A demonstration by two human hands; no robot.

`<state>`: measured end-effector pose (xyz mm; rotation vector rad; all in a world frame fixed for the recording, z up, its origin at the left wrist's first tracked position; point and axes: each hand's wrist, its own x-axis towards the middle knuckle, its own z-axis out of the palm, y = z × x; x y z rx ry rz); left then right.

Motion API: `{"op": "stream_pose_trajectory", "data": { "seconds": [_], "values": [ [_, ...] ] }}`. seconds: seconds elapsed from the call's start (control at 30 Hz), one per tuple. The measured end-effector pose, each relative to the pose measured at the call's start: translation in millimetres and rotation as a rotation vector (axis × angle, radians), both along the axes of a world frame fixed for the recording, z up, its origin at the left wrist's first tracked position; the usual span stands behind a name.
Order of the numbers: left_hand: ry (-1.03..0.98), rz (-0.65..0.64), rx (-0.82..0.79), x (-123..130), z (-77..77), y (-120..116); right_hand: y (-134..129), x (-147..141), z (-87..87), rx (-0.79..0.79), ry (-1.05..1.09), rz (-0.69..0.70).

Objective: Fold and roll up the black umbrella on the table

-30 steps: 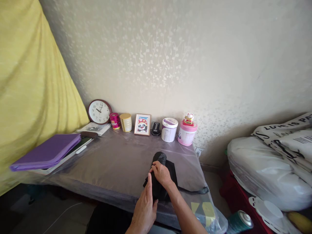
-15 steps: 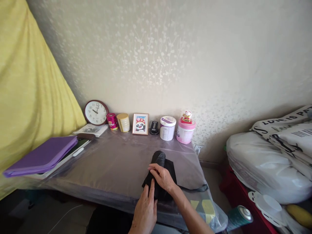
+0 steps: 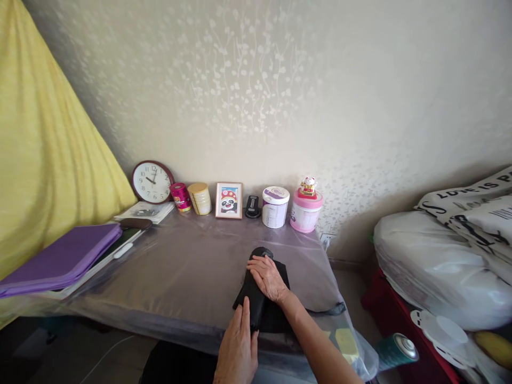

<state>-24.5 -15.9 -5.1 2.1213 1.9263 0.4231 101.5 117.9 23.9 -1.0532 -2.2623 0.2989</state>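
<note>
A black bundle of thin, soft material [image 3: 253,298] lies on the table near its front edge. It has a rounded, roll-like far end, a loose flap spread to its right, and a thin dark strip trailing further right. Across the upper part of the roll rests my right hand [image 3: 267,277], its fingers stretched out over the top. My left hand [image 3: 239,344] touches the near left side, fingers straight and thumb apart at the near end. The underside of the bundle is hidden, and what it is I cannot make out.
Along the wall stand a clock [image 3: 152,182], cans, a framed panda picture [image 3: 229,200], and two tubs, one topped by a cat figurine [image 3: 308,188]. A purple folder [image 3: 64,256] lies left. Beyond the right edge are a spray can [image 3: 398,349] and a bulky white bag [image 3: 424,266].
My right hand has slid up and away along the roll and flattened over it. My left hand stays at the near left side. The view has shifted slightly.
</note>
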Motion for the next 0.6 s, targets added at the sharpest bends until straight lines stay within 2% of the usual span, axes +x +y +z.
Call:
{"op": "stream_pose_trajectory", "data": {
  "seconds": [0.17,0.33,0.47,0.6],
  "values": [
    [0.028,-0.002,-0.029,-2.5,6.4,1.6,39.1,-3.7,-3.9,-0.058,-0.031,-0.113],
    [0.055,-0.005,-0.008,-2.8,18.9,-0.5,59.1,2.7,0.4,-0.179,-0.033,-0.293],
    [0.081,0.017,0.022,-0.6,23.0,-2.3,56.0,27.9,0.2,-0.232,0.004,-0.49],
    [0.1,0.001,0.047,-0.4,22.7,-2.6,32.5,57.4,-3.7,-0.291,0.069,-0.626]
  ]
}}
